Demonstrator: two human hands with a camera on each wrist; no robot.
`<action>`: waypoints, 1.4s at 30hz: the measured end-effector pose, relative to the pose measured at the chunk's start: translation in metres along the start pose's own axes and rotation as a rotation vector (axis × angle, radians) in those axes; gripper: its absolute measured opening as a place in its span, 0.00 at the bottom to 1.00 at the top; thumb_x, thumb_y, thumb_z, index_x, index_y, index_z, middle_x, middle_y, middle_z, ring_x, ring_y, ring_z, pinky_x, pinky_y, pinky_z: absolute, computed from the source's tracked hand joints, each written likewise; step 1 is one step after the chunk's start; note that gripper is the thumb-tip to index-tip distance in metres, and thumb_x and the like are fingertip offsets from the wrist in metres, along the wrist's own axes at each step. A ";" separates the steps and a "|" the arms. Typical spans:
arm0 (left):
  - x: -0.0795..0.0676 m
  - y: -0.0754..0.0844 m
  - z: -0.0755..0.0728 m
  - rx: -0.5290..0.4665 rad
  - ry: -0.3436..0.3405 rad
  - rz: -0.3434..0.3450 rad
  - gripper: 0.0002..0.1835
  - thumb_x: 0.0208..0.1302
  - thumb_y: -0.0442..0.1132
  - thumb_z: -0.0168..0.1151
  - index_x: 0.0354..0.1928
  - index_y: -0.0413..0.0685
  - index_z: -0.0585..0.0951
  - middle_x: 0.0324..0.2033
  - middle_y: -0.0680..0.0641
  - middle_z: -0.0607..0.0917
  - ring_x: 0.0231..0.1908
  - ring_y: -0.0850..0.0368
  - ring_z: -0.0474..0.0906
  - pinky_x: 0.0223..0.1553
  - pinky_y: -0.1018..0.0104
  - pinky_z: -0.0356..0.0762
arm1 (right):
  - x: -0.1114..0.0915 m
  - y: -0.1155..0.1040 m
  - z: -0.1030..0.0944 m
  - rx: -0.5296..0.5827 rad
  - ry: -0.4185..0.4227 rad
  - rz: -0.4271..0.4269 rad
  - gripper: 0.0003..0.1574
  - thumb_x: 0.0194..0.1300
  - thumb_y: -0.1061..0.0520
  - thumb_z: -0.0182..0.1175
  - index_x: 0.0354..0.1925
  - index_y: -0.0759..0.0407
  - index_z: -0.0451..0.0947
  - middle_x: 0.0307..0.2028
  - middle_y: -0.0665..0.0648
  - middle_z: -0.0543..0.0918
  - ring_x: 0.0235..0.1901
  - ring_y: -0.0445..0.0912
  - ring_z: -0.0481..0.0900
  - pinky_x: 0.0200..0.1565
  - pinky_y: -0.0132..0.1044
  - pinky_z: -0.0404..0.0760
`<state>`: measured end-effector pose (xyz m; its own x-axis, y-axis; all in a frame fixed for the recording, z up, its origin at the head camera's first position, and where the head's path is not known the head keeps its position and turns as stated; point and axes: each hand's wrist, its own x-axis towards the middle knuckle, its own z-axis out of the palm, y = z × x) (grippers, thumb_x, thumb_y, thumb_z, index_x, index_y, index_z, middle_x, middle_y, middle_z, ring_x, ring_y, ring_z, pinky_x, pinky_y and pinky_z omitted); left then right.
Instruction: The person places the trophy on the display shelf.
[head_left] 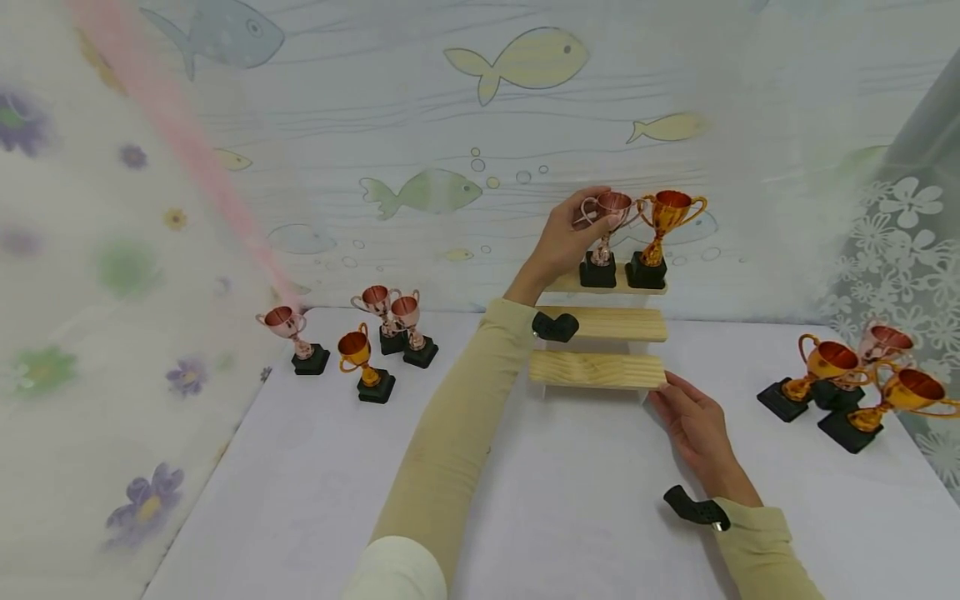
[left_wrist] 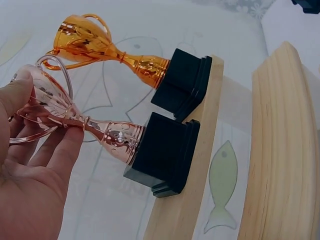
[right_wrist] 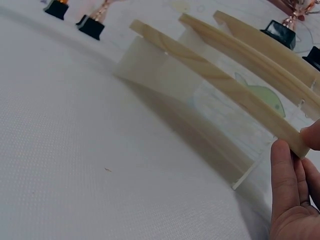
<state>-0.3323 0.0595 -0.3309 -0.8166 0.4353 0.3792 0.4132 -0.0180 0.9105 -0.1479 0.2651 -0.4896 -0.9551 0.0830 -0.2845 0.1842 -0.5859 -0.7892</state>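
My left hand (head_left: 561,240) grips a rose-gold trophy (left_wrist: 120,140) by its cup, thumb on one side and fingers on the other. The trophy's black base is at the top board (head_left: 566,284) of a three-step wooden display stand. Just right of it, a gold trophy (head_left: 670,212) stands upright on the same board, its base close beside the other. Lower down, my right hand (head_left: 697,429) pinches the right end of the lowest board (right_wrist: 215,75), with the thumb above and fingers beneath.
On the white table to the left stand a gold trophy (head_left: 358,354) and several rose-gold trophies (head_left: 283,323). At the right is a group of two gold trophies (head_left: 911,390) and a rose-gold one (head_left: 885,342). The middle board (head_left: 615,323) lies between the other two. A fish-patterned curtain (head_left: 337,125) hangs behind.
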 end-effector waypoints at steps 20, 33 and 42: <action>-0.090 -0.016 -0.023 0.162 0.269 0.380 0.27 0.69 0.26 0.62 0.68 0.30 0.70 0.65 0.31 0.74 0.66 0.36 0.72 0.67 0.55 0.75 | 0.003 0.001 -0.002 0.035 0.012 -0.001 0.12 0.72 0.67 0.59 0.40 0.51 0.85 0.42 0.47 0.87 0.45 0.36 0.86 0.52 0.27 0.83; -0.258 -0.012 -0.103 0.520 -0.225 -0.025 0.20 0.70 0.36 0.66 0.62 0.44 0.80 0.57 0.46 0.85 0.58 0.52 0.81 0.63 0.56 0.79 | 0.002 0.001 0.000 0.019 0.021 0.007 0.11 0.72 0.66 0.60 0.41 0.50 0.84 0.43 0.46 0.86 0.45 0.36 0.85 0.53 0.27 0.83; -0.355 -0.031 -0.169 0.552 -0.162 -0.462 0.16 0.72 0.40 0.65 0.57 0.42 0.82 0.50 0.48 0.87 0.51 0.53 0.84 0.56 0.57 0.84 | 0.000 0.001 0.002 0.025 0.014 0.000 0.11 0.71 0.65 0.61 0.42 0.50 0.84 0.43 0.46 0.87 0.46 0.36 0.85 0.53 0.27 0.83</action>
<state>-0.1230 -0.2471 -0.4658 -0.9043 0.4171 -0.0911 0.2190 0.6363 0.7397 -0.1484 0.2629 -0.4894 -0.9516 0.0940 -0.2924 0.1785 -0.6055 -0.7756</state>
